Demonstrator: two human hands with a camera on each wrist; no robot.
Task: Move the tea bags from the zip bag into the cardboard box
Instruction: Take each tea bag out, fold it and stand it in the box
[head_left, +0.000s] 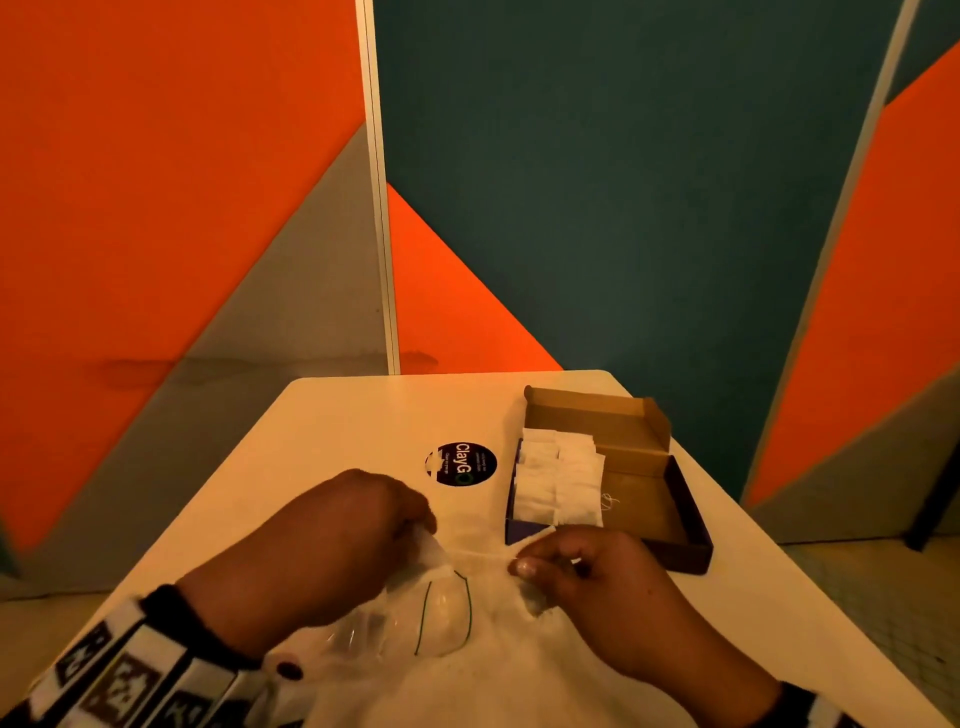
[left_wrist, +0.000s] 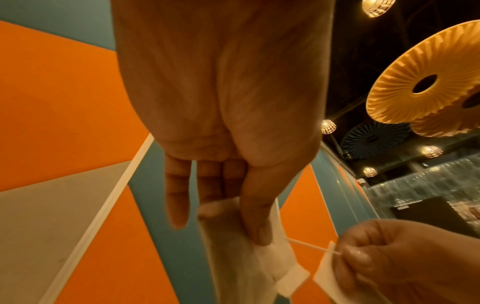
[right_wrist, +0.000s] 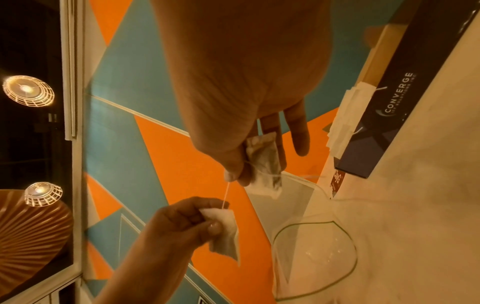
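So the tabletop (head_left: 332, 415) has the cardboard box (head_left: 680, 519) sitting open at the far right, with a batch of white tea bags (head_left: 561, 480) already lying overlapped in its left half; too stacked to count. The zip bag (head_left: 436, 618) lies slack near the front edge, between the wrists, and looks about empty.

Both hands are busy: left hand (head_left: 343, 535) pinches one tea bag (right_wrist: 226, 232), right hand (head_left: 597, 577) has its fingers (right_wrist: 298, 131) curled round a second tea bag (right_wrist: 265, 162) and pinches a string (left_wrist: 311, 245) pulled tight between the two. So two bags in hand, seemingly tangled.

The box lies just beyond the right hand, up and slightly right, so I'd guess that hand drops first once the string comes free.
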